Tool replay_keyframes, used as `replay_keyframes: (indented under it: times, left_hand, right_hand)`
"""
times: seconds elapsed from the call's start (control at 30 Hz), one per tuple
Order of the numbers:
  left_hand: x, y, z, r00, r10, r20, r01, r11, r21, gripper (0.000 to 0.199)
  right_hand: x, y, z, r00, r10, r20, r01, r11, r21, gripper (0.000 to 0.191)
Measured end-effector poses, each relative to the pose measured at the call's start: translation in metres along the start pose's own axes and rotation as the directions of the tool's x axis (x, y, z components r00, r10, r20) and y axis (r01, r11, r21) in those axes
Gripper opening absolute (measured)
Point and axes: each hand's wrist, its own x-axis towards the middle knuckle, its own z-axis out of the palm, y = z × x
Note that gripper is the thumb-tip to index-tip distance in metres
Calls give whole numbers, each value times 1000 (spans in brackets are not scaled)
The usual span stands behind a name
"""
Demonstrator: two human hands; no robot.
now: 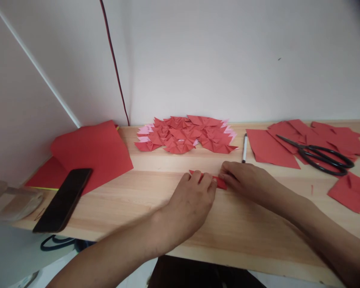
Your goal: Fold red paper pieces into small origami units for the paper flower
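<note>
Head: wooden table, pale wall

Looks like a wooden table; carries red sheets and phone left, folded papers far, marker, cut papers right.

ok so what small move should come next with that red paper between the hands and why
I'd probably press the small red paper flatter with the right hand, at its right end, since the left hand lies across it and should steady it.
</note>
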Motion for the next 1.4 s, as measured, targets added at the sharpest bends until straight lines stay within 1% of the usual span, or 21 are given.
replay_keyframes:
  times: [0.17, 0.23, 0.33, 0.47, 0.5, 0.53, 0.6, 0.67, 0.77, 0.83, 0.93, 1.1, 1.3, 1.4]
  left_hand:
    - [-1, 0, -1, 1000, 10, 11, -10, 1000, -8, 32]
    - [0, 0, 0, 1000, 6, 8, -6, 1000, -5, 33]
    - [0, 0, 1, 1000, 3, 6, -3, 1000, 2, 33]
    - [-1, 0, 0, 1000, 6, 14, -6, 1000, 1, 35]
    - [-1, 0, 0, 1000, 7, 15, -7, 1000, 2, 35]
    - [-1, 0, 0, 1000, 9, 16, -9, 1000, 4, 35]
    - [-1, 0, 0, 1000, 11, 20, -11, 1000, 10, 35]
    - [-1, 0, 1, 1000, 12, 20, -12, 1000, 14, 36]
    - [0, 0, 3, 1000, 13, 11, -13, 1000, 9, 36]
    - [-1, 0, 3, 1000, 14, 10, -14, 1000, 3, 37]
    - [-1, -1, 3, 1000, 10, 16, -10, 1000, -1, 38]
    - [-1, -1, 2, 1000, 19, 17, -19, 1000, -5, 37]
    - [-2, 0, 3, 1000, 13, 6, -13, 1000, -6, 37]
    - [-2, -1, 1, 1000, 14, 7, -14, 1000, -12, 35]
  right_hand:
    - [-3, -9, -2, 999, 34, -1, -34, 995, -96, 17]
    - [-3, -10, -1, 999, 38, -10, -39, 995, -95, 16]
    - [-1, -3, 0, 999, 3, -42, -4, 1000, -24, 16]
    - [-7, 12, -3, 993, -82, -84, 97, 977, 192, 20]
    - [-11, 15, -3, 986, -113, -118, 138, 965, 225, 21]
    - [-16, 17, -2, 975, -146, -168, 182, 958, 221, 23]
    - [-27, 19, 1, 937, -228, -264, 266, 957, 118, 26]
    - [-37, 18, 8, 883, -314, -350, 319, 947, -43, 28]
    - [-48, 14, 19, 819, -430, -379, 363, 901, -238, 32]
    - [-52, 12, 23, 794, -465, -391, 358, 878, -316, 34]
    - [-53, 10, 26, 785, -467, -408, 329, 871, -364, 35]
    - [-51, 8, 28, 772, -507, -383, 361, 846, -393, 38]
    - [-54, 6, 38, 812, -439, -385, 295, 877, -379, 35]
    - [-56, 5, 43, 811, -427, -400, 275, 882, -383, 38]
